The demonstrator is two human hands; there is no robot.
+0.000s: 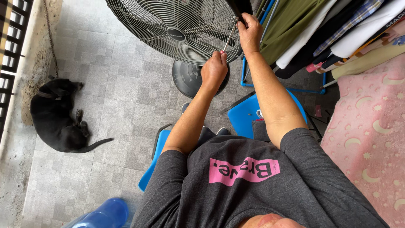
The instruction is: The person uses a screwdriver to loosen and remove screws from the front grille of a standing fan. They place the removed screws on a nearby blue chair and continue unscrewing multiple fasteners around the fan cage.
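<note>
A slim screwdriver (230, 39) with a red handle end is held up against the right edge of a large round pedestal fan (177, 25), at the top centre of the view. Its metal shaft slants up and to the right, with the tip set at the rim of the wire grille (198, 46). The handle is clenched in the left hand (214, 69), the fingers wrapped fully around it (only a small patch of red shows above the fist). The right hand (249, 31) is placed just above and to the right, its fingers curled and gripping the grille's edge where the screwdriver tip meets it.

Below the grille, the fan's dark round base (190, 78) is seen resting on a floor of grey patterned tiles (122, 101). Both bare forearms are extended from a dark grey T-shirt (253, 185) with a pink printed patch on the chest. Blue plastic seating (244, 114) is visible beneath the arms.

To the left, well apart from the fan, a black dog (57, 114) is lying on its side near a wall. At the upper right, clothes are hung on a blue rack (337, 29), and a pink cloth with moons and stars (371, 131) is spread along the right edge. A blue rounded object (103, 215), blurred, is seen at the bottom.
</note>
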